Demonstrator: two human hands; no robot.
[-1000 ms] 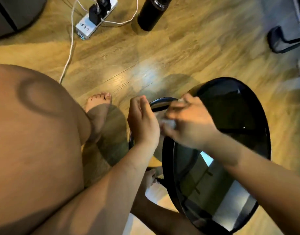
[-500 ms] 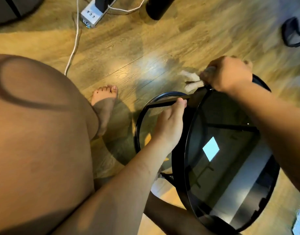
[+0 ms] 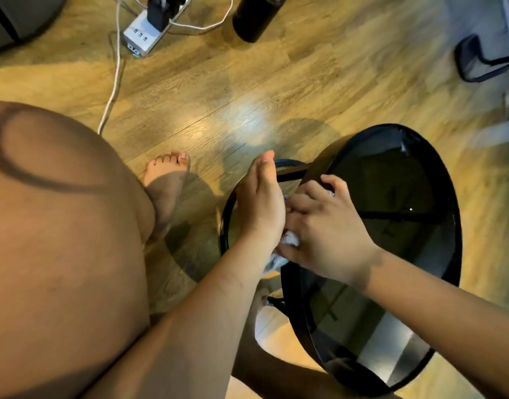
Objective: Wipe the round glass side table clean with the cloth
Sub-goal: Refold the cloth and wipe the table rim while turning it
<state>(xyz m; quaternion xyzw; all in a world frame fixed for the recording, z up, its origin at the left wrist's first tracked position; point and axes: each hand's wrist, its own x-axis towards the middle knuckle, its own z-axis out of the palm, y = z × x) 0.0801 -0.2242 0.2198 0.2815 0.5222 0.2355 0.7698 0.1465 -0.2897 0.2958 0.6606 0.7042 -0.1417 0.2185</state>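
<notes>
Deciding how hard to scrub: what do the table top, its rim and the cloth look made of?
Table top: dark tinted glass, glossy; it mirrors a bright window patch and shows frame bars beneath. Rim: black, smooth, probably painted metal. Cloth: pale, soft crumpled fabric, bunched under the right hand; weave too small to tell.

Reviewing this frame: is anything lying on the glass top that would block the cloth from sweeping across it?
Nothing visible does. The right hand holds the cloth at the near-left rim of the glass side table, the left hand beside it. The glass shows only reflections and frame bars underneath.
</notes>
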